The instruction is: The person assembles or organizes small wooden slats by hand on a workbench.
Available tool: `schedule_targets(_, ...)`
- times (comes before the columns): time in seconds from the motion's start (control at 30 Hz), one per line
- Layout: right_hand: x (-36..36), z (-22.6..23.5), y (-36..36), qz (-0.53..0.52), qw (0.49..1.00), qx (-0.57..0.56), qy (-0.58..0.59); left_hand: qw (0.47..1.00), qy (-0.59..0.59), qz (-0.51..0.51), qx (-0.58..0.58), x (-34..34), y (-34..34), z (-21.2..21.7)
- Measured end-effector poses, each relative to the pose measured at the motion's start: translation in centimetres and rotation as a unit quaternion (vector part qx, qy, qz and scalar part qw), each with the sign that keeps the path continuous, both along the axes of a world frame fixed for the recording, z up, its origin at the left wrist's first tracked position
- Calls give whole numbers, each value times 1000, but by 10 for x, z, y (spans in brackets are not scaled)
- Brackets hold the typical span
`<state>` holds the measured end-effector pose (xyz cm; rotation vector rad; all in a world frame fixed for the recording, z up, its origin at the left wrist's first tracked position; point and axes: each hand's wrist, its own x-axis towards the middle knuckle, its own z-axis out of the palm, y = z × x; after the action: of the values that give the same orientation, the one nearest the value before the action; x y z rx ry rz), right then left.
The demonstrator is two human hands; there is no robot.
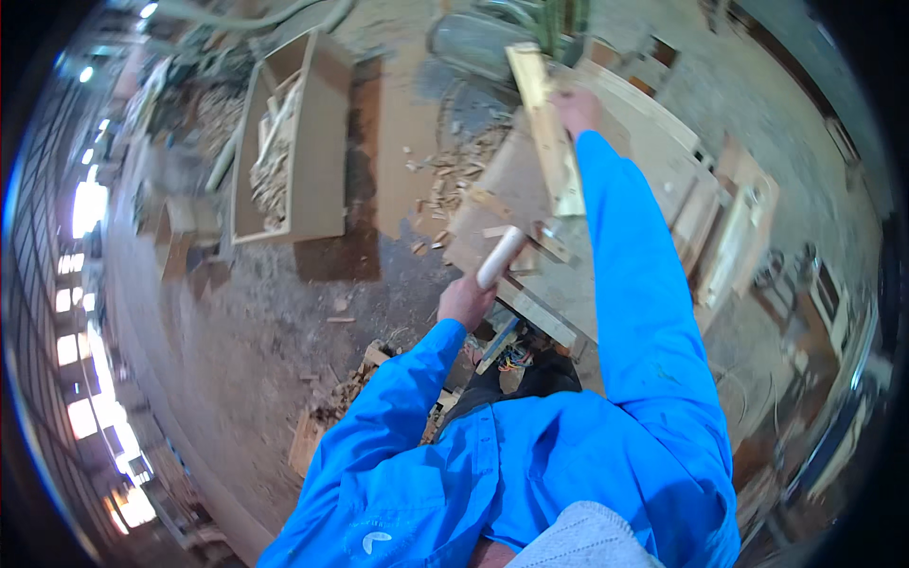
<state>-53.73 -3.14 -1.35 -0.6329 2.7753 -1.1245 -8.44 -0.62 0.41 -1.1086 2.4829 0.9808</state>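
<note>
My left hand is closed around the near end of a short pale wooden piece, whose far end points up and to the right over the work table. Further away, my right hand grips the right side of a long light wooden board. The board lies slanted across the wooden work table. My right fingers are partly hidden and a little blurred. Small wood strips lie between the two pieces.
A tall open wooden box with wood offcuts stands at the far left. Chips litter the floor beyond the table. More boards lean along the table's right side. Scraps are heaped near my left forearm.
</note>
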Motion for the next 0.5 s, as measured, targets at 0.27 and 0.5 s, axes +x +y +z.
schedule_targets(0.27,79,-13,82,-119,853,-431,-268,999,-3,7,42,21,-11,15)
schedule_targets(0.5,195,62,143,-376,787,-460,-167,997,75,-8,16,64,-6,18)
